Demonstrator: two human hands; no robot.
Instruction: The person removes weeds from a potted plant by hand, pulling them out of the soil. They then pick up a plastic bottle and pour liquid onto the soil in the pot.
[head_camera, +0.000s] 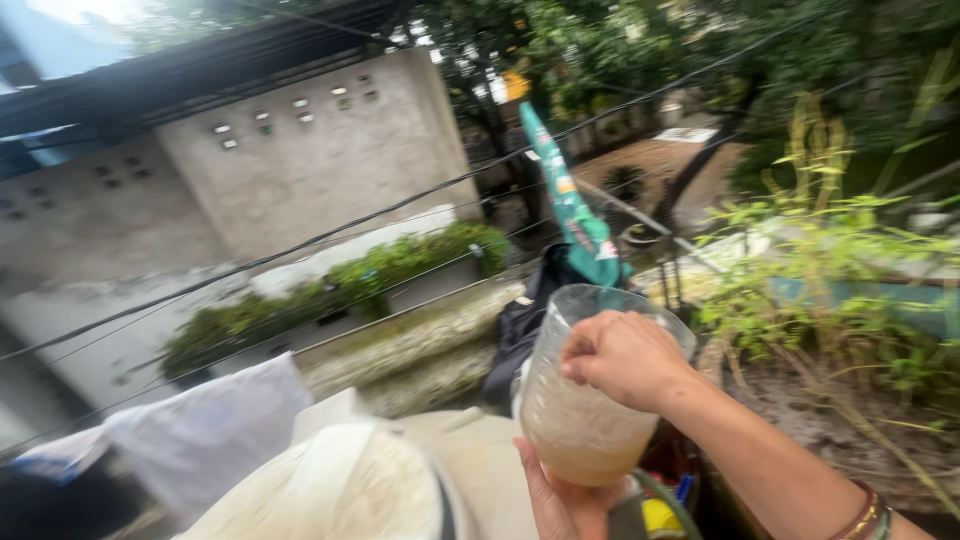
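A clear plastic jug (585, 410) holds cloudy brownish water and is tilted a little to the left. My right hand (625, 357) grips its rim and upper side from the right. Under the jug, my left hand (560, 498) supports the base with an open palm. My right wrist wears bangles (866, 513). The jug is held in front of a planted bed (850, 400) with thin green stems.
White cloths (215, 430) hang over wires at the lower left. A dark bag (525, 325) and a green folded umbrella (570, 205) stand behind the jug. Beyond the wires are a grey concrete wall (300, 170), a hedge (390, 270) and trees.
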